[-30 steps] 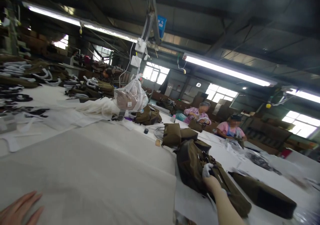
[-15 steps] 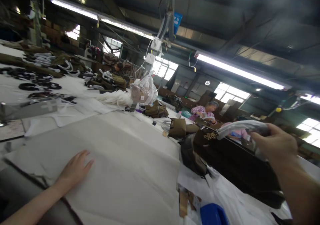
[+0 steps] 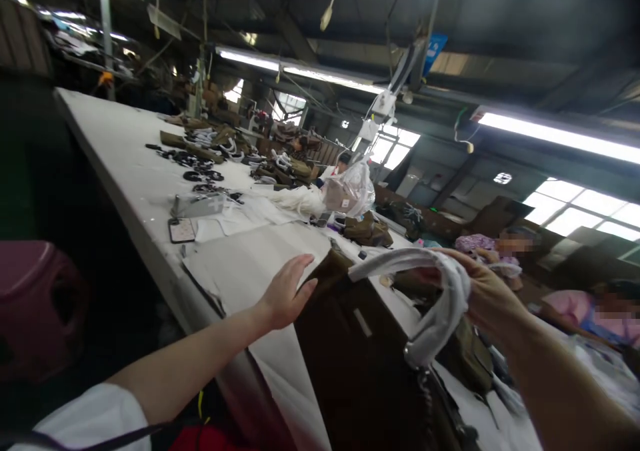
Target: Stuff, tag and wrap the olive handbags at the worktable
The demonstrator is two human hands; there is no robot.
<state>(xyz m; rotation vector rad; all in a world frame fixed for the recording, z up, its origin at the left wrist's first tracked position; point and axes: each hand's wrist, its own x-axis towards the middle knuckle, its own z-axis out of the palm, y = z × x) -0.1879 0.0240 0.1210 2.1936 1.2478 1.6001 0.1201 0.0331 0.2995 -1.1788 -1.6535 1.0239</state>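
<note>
A dark brown handbag [image 3: 350,357] is in front of me over the near part of the table, its handle [image 3: 443,311] wrapped in white material. My right hand [image 3: 475,284] is closed around the top of that handle. A small pale label shows on the bag's panel, and a chain hangs below the handle's metal fitting. My left hand [image 3: 287,294] is open with its fingers stretched, beside the bag's upper left edge; whether it touches the bag I cannot tell. Behind the handle, another brown bag [image 3: 467,361] lies partly hidden.
The long white table [image 3: 113,137] carries piles of brown bag parts [image 3: 220,141], black coiled straps [image 3: 203,174] and a phone [image 3: 181,231]. A clear plastic bag [image 3: 350,187] stands at its middle. A pink stool [image 3: 37,311] is at left. Co-workers sit along the right side.
My right hand has brought the handbag leftward and closer, in front of me. My left hand has lifted off the pale sheet and moved right to the bag's edge. The view has turned left.
</note>
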